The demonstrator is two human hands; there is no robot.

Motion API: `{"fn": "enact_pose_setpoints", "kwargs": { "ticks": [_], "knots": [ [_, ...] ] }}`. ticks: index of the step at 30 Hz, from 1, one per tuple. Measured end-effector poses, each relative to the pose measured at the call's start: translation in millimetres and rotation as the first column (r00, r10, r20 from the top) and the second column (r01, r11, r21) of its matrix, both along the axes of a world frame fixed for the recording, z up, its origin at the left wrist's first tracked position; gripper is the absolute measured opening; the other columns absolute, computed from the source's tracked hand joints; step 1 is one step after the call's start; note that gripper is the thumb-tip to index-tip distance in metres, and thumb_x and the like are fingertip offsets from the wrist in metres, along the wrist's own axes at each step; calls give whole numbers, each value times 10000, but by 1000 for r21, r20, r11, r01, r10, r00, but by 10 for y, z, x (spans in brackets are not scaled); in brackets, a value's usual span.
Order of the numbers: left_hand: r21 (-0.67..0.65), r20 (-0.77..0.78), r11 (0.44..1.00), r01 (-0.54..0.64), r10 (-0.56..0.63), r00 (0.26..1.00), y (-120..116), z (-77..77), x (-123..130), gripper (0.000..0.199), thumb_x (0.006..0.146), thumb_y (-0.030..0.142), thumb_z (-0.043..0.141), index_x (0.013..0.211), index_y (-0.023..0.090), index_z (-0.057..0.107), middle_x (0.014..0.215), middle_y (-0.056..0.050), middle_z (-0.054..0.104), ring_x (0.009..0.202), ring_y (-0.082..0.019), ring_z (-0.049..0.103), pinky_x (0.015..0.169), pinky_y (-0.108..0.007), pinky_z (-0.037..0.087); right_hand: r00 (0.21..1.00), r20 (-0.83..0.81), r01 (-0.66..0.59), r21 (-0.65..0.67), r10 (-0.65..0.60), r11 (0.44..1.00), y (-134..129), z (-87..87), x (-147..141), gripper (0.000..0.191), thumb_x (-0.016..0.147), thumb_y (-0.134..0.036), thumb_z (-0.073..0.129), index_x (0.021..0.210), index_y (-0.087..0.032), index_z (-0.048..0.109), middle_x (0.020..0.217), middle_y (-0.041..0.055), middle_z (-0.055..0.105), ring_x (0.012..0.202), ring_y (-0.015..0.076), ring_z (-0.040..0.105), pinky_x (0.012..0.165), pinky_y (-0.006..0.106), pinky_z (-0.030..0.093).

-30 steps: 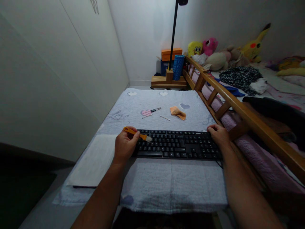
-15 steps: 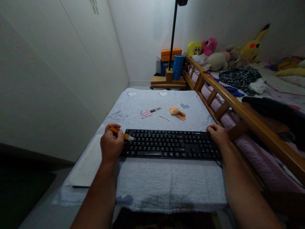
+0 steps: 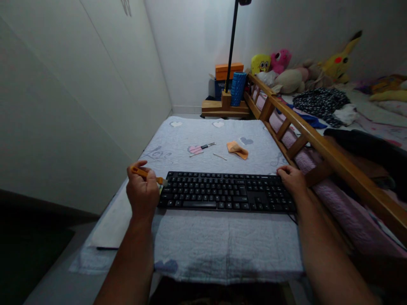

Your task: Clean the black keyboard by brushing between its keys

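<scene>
A black keyboard (image 3: 216,192) lies across the cloth-covered table. At its left end, my left hand (image 3: 143,188) is closed round a small brush (image 3: 140,171) with an orange handle, whose pale bristles point right at the keyboard's left edge. Whether the bristles touch the keys I cannot tell. My right hand (image 3: 291,181) grips the keyboard's far right corner, thumb and fingers pressed together there. Beyond the keyboard lie an orange cloth (image 3: 237,150), a cotton swab (image 3: 220,156), tweezers (image 3: 209,145) with a dark middle, and another thin stick (image 3: 196,154).
A white flat sheet or board (image 3: 111,224) lies at the table's left side. Along the right runs a wooden bed rail (image 3: 305,127), with plush toys and clothes behind it. A black pole (image 3: 232,46) on a wooden base stands past the far edge, by a blue roller (image 3: 238,89).
My left hand has moved left with the brush, from over the left keys to the keyboard's left edge. My right hand stays at the right corner.
</scene>
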State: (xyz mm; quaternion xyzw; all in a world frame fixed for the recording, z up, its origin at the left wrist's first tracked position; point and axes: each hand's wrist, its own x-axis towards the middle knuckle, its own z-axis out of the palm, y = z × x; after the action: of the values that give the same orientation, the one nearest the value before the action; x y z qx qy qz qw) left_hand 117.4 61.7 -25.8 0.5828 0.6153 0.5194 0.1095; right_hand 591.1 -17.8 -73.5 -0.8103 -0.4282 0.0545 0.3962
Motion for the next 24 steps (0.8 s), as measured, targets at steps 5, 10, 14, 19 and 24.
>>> {"fn": "enact_pose_setpoints", "kwargs": {
  "ticks": [5, 10, 14, 19, 24],
  "knots": [
    [-114, 336, 947, 300, -248, 909, -25, 8, 146, 412, 791, 415, 702, 1136, 206, 614, 869, 3, 648, 751, -158, 658, 751, -290, 550, 1000, -16, 2, -1, -2, 1000, 0, 20, -15, 224, 675, -399, 541, 649, -222, 675, 658, 53, 698, 701, 240, 622, 692, 337, 466],
    [-228, 350, 902, 366, -275, 895, -91, 52, 281, 295, 738, 425, 725, 887, 177, 666, 774, -27, 703, 699, -191, 681, 693, -317, 568, 1000, -4, 13, -29, -13, 1000, -1, 28, -20, 239, 676, -401, 530, 663, -214, 679, 676, 59, 692, 708, 246, 627, 695, 346, 455],
    [-235, 257, 920, 313, -252, 933, -70, 0, 247, 292, 767, 445, 698, 882, 177, 683, 753, -29, 722, 693, -198, 692, 677, -310, 554, 1000, -9, 23, -29, -23, 999, 2, 36, -22, 235, 668, -401, 530, 668, -217, 677, 691, 63, 699, 727, 250, 633, 705, 347, 456],
    [-188, -11, 975, 123, -127, 992, -37, -40, 143, 268, 810, 448, 656, 902, 198, 689, 737, -23, 717, 689, -209, 689, 674, -310, 509, 1000, -28, 14, -29, -14, 999, 0, 44, -29, 228, 665, -402, 529, 658, -220, 667, 669, 57, 690, 703, 243, 618, 696, 342, 455],
    [-112, -281, 989, -91, 56, 958, -31, -7, 84, 245, 856, 414, 577, 928, 205, 682, 709, -30, 685, 679, -228, 668, 698, -335, 477, 1000, -27, 13, -22, -14, 1000, 1, 56, -39, 236, 660, -407, 531, 665, -219, 672, 683, 59, 702, 700, 240, 613, 688, 341, 453]
  ]
}}
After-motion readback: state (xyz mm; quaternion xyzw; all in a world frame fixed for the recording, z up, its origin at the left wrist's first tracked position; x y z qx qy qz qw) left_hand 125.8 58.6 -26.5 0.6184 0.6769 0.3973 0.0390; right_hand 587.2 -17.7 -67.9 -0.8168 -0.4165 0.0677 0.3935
